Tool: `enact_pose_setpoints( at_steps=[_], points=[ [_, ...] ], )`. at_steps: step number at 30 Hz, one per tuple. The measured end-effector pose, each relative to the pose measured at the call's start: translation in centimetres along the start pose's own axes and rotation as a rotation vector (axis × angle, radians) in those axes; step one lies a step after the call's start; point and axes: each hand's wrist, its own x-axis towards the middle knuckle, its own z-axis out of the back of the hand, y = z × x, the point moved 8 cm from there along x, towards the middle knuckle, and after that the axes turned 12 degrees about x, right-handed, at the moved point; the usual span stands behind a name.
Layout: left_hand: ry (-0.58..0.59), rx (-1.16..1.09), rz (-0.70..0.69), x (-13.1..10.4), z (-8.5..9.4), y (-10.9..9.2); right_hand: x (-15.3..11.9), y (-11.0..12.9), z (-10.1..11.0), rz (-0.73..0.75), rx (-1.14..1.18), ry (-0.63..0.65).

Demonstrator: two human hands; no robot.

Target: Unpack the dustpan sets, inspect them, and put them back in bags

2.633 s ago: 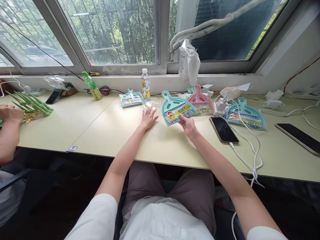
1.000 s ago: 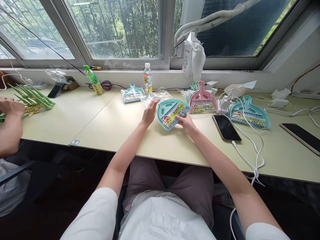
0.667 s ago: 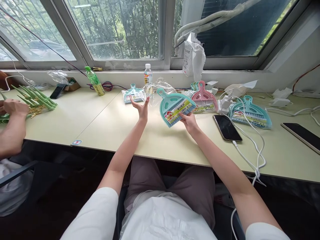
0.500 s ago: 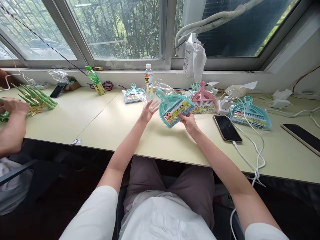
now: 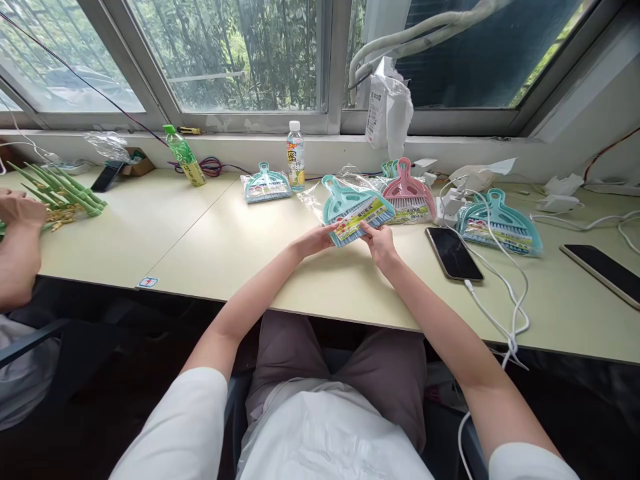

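A teal dustpan-and-brush set [image 5: 357, 210] with a yellow printed label is between my two hands, tilted above the desk. My left hand [image 5: 316, 241] grips its lower left edge, fingers closed. On the lower right edge, the thumb and fingers of my right hand [image 5: 380, 245] are closed as well. Clear plastic film [image 5: 313, 200] spreads around the set's handle and left side; how much of the set it covers I cannot tell. Just behind to the right lies a pink dustpan set [image 5: 407, 193] in clear wrapping.
Wrapped teal sets lie at left [image 5: 267, 185] and right [image 5: 500, 223]. A clear drink bottle [image 5: 296, 160] and a green-capped bottle [image 5: 185, 157] stand behind. A phone [image 5: 454, 253] with white cables [image 5: 517, 320] lies right. At far left, another person's hand [image 5: 23, 210] touches green stalks [image 5: 75, 190].
My left hand has moved right and down from the set's handle side and closed on its lower edge. The set has tipped back, with the clear film now spread around its handle.
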Motion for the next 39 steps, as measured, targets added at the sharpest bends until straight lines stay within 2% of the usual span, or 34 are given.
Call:
enact_pose_setpoints(
  at_steps=[2, 4, 8, 10, 12, 16, 22, 24, 29, 31, 34, 37, 39],
  points=[
    [0.093, -0.013, 0.071, 0.1, -1.0, 0.9, 0.1, 0.1, 0.5, 0.005, 0.017, -0.037],
    [0.084, -0.029, 0.068, 0.5, -0.9, 1.2, 0.1, 0.1, 0.8, -0.003, 0.024, -0.052],
    [-0.177, -0.076, -0.136, 1.1, 2.0, -0.2, 0.0, -0.1, 0.7, -0.011, 0.038, -0.055],
    [-0.251, -0.107, -0.201, 0.9, 2.6, -0.8, -0.1, -0.1, 0.4, -0.007, 0.049, -0.046],
    [-0.206, -0.136, -0.199, 0.7, 1.9, -1.0, 0.0, 0.0, 0.2, -0.008, 0.048, -0.039],
    [-0.025, -0.204, -0.12, 0.1, -1.2, -0.5, 0.2, 0.5, 0.3, 0.004, 0.048, -0.059],
    [0.105, -0.186, 0.001, -0.2, -3.8, 0.4, 0.5, 1.3, 0.8, 0.053, 0.096, -0.086],
    [0.086, -0.169, -0.008, 0.0, -3.6, 0.3, 0.5, 1.2, 0.9, 0.053, 0.098, -0.094],
    [-0.161, -0.227, -0.206, 0.3, -1.0, -1.6, 0.3, 0.6, 0.4, 0.037, 0.093, -0.068],
    [-0.166, -0.262, -0.224, 0.1, -1.0, -2.1, 0.2, 0.4, 0.0, 0.029, 0.089, -0.047],
    [-0.116, -0.28, -0.217, -0.5, -2.2, -2.3, 0.1, 0.7, -0.2, 0.052, 0.097, -0.036],
    [-0.062, -0.253, -0.169, -0.9, -3.6, -1.8, 0.2, 1.2, 0.1, 0.092, 0.115, -0.038],
    [-0.07, -0.227, -0.133, -0.8, -3.9, -1.2, 0.3, 1.2, 0.3, 0.094, 0.116, -0.039]
  ],
)
